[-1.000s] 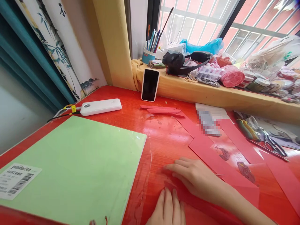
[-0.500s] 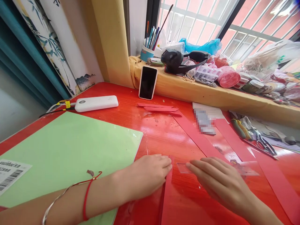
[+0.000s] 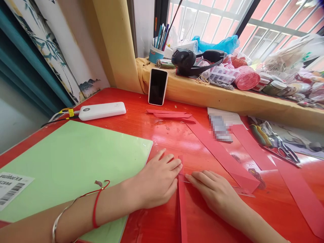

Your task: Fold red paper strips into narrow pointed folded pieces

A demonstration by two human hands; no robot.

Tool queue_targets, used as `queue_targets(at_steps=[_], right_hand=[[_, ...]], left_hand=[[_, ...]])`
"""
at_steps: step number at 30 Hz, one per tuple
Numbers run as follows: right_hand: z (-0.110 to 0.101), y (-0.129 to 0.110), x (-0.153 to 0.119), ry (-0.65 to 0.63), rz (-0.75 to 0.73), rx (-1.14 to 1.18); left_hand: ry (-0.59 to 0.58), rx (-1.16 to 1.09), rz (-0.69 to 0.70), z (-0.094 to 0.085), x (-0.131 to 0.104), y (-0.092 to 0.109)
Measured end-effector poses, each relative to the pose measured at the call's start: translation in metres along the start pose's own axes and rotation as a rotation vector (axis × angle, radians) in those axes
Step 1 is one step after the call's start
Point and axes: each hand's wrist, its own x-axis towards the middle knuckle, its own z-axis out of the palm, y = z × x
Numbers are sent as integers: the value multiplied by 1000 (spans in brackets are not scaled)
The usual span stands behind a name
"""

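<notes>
A narrow folded strip of red paper (image 3: 182, 212) runs from the near edge of the view up between my hands. My left hand (image 3: 159, 180) rests on its upper part, palm down, with the fingers somewhat spread and the fingertips on the strip. Just to the right, my right hand (image 3: 215, 189) has its fingers together around a clear flat ruler-like piece (image 3: 243, 191), whose left tip touches the strip. Most of the clear piece is hidden under the right hand.
A green board (image 3: 83, 162) lies at left, with a white power bank (image 3: 102, 111) behind it. A phone (image 3: 157, 87) leans on the sill. Red paper strips (image 3: 217, 148) lie at centre and right, near scissors (image 3: 286, 152) and pliers (image 3: 262, 135).
My right hand has moved left with the clear piece, up to the strip. The fingers of my left hand have spread, and more of the strip's upper end shows.
</notes>
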Motion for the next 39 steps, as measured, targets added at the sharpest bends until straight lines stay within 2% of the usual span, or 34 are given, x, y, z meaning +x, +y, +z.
queue_targets(at_steps=[11,22,27,33,37,39], right_hand=[[-12,-25,-22,-44,-44,82],[-28,-47,-28,-148,-109,-1],[-13,-57,-48,2,-80,-16],[-4,-65,-62,19,-85,-40],[-5,-70,-61,104,-64,-54],[-13,-71,-57,85,-86,-48]], left_hand=[[-16,-1,-34,1,1,0],[-72,47,-36,3,-3,9],[-122,55,-39,0,-3,11],[-143,38,-39,1,-4,9],[-118,45,-15,6,-5,6],[-102,48,-2,9,-6,5]])
